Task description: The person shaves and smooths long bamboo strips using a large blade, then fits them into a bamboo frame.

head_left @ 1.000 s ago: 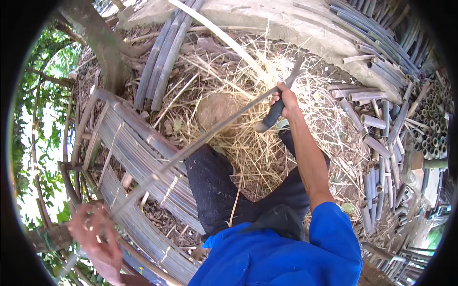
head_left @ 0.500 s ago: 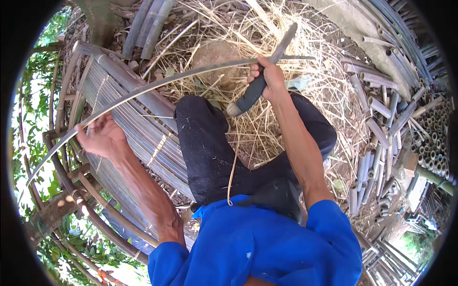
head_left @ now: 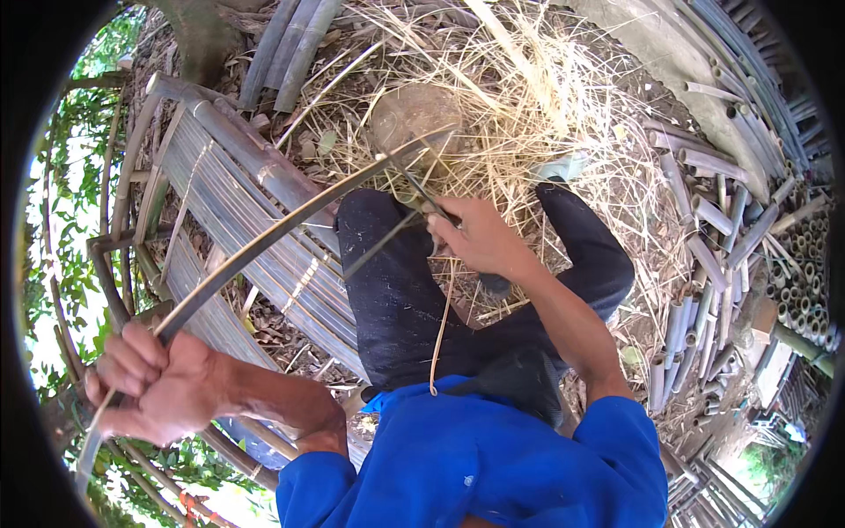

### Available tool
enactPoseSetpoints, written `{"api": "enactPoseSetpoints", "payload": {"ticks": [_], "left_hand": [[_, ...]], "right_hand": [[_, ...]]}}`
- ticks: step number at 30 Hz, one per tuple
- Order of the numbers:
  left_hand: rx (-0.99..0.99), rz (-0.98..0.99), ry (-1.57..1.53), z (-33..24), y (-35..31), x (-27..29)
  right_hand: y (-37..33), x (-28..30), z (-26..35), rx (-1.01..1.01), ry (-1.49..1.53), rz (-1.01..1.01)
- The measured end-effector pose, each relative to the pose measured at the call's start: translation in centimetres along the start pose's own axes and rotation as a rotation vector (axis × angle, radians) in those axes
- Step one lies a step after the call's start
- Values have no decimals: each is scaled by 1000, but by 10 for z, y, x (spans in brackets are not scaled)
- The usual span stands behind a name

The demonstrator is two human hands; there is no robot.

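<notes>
My left hand (head_left: 163, 387), at the lower left, is closed round a long, narrow bamboo strip (head_left: 282, 227). The strip slants up and right over my knee, one face pale and the other dark grey. My right hand (head_left: 482, 236) grips a knife (head_left: 407, 174) in front of my lap. Its thin blade points up and left and meets the strip near the far end; the dark handle end shows under my palm. A slim grey length (head_left: 380, 246) runs from beside the right hand over my trouser leg; whether it belongs to the strip I cannot tell.
A panel of bamboo slats (head_left: 255, 207) leans at my left, beside a curved bamboo frame (head_left: 113, 290). Ahead lie a round stump (head_left: 415, 119) and pale shavings (head_left: 537, 97). Cut bamboo lengths (head_left: 704, 211) are piled on the right.
My left hand has moved down and closed round the strip. My right hand has come nearer my body; the knife blade has swung from pointing up-right to up-left.
</notes>
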State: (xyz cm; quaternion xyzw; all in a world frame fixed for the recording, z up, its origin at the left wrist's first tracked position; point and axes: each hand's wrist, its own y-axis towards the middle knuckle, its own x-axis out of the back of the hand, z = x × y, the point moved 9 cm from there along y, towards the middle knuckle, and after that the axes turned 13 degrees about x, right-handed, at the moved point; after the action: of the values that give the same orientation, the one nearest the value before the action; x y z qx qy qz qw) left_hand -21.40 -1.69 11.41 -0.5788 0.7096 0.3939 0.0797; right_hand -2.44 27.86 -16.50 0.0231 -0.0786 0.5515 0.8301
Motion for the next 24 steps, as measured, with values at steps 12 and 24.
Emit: {"api": "enactPoseSetpoints", "payload": {"ticks": [12, 24], "left_hand": [[-3, 152, 147, 60, -50, -33], [129, 6, 196, 153, -66, -20]], "right_hand": [[-20, 5, -6, -81, -109, 106], [9, 20, -18, 65, -489, -84]]}}
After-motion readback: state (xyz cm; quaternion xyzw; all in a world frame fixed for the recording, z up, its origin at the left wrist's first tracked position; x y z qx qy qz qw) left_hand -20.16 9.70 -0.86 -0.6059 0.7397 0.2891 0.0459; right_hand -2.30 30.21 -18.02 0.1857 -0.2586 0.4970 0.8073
